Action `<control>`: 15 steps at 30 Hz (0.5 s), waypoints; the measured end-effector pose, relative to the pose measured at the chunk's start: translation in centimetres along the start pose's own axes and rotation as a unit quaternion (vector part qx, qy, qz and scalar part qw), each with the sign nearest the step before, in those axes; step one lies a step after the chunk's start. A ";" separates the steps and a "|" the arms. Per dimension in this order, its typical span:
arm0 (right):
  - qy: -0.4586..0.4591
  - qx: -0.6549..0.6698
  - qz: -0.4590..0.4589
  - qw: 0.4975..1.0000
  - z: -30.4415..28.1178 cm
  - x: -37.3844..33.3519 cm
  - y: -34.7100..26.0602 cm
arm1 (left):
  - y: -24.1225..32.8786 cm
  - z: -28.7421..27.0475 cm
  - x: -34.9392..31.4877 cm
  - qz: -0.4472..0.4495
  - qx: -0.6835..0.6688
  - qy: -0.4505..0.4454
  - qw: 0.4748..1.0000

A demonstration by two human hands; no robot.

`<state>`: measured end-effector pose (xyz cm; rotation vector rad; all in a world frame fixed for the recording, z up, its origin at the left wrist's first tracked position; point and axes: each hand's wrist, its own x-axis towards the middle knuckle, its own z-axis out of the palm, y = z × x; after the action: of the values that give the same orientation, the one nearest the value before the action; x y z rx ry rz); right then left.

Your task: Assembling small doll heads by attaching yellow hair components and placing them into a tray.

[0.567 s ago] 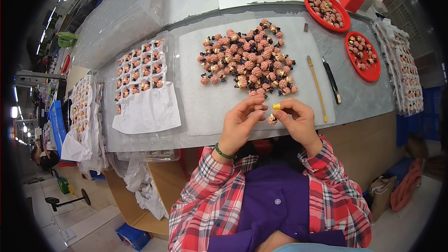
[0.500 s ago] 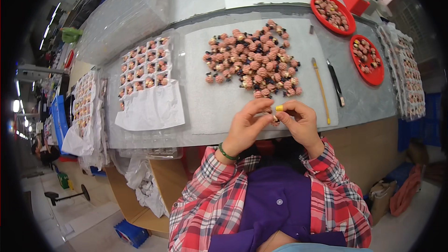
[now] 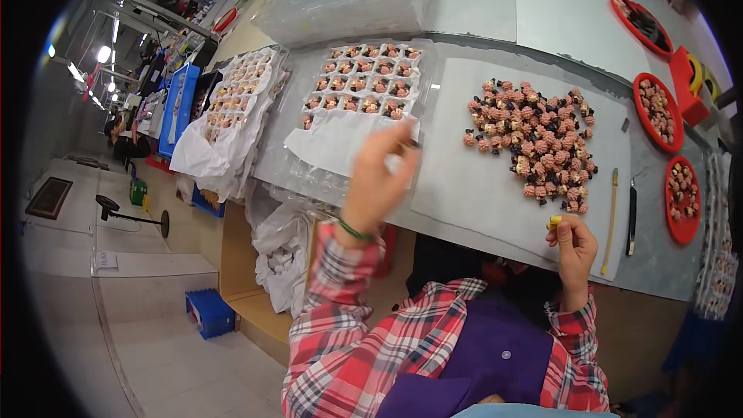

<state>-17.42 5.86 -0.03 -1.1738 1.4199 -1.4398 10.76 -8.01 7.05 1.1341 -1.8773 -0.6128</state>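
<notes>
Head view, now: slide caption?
Blurred left hand near a partly papered tray; right hand, yellow fingertip cover on, beside a heap of pink figurines.

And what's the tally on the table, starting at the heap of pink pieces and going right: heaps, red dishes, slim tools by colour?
Heap of pink pieces: 1
Red dishes: 3
Yellow slim tool: 1
Black slim tool: 1
Total: 6

figurines [image 3: 546, 139]: pink, black | sleeves [image 3: 329, 340]: red-white plaid | bowls [image 3: 683, 231]: red
</notes>
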 end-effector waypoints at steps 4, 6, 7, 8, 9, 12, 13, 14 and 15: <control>-0.009 0.016 0.005 1.000 0.1 -0.1 0.0 | -10.2 -7.4 3.5 -0.065 0.206 0.118 0.969; -0.012 0.019 0.007 1.000 0.2 -0.2 0.1 | -14.8 -8.7 3.4 -0.072 0.262 0.133 0.953; -0.017 0.021 0.010 1.000 0.1 -0.2 0.0 | -16.2 -8.7 3.4 -0.088 0.292 0.117 0.945; -0.011 0.019 0.009 1.000 0.0 -0.3 0.1 | -17.5 -8.5 3.4 -0.104 0.321 0.098 0.936; 0.002 0.012 0.013 1.000 -0.2 -0.4 0.0 | -18.5 -8.4 3.4 -0.100 0.312 0.089 0.941; 0.004 -0.010 0.001 1.000 -0.7 -0.2 -0.1 | -20.2 -8.4 2.5 -0.149 0.432 0.001 0.890; 0.031 -0.026 0.014 0.999 -1.1 0.0 0.1 | -20.1 -7.1 2.6 -0.187 0.466 -0.024 0.864; 0.028 -0.021 0.011 0.999 -1.2 0.2 0.1 | -19.4 -6.4 2.2 -0.205 0.515 -0.030 0.831; 0.025 -0.018 0.004 1.000 -1.6 0.3 -0.1 | -18.9 -5.6 2.1 -0.221 0.561 -0.031 0.797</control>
<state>-19.04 5.97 0.21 -1.1614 1.4885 -1.4520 23.89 -18.72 -3.17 2.3613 -2.0301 0.3723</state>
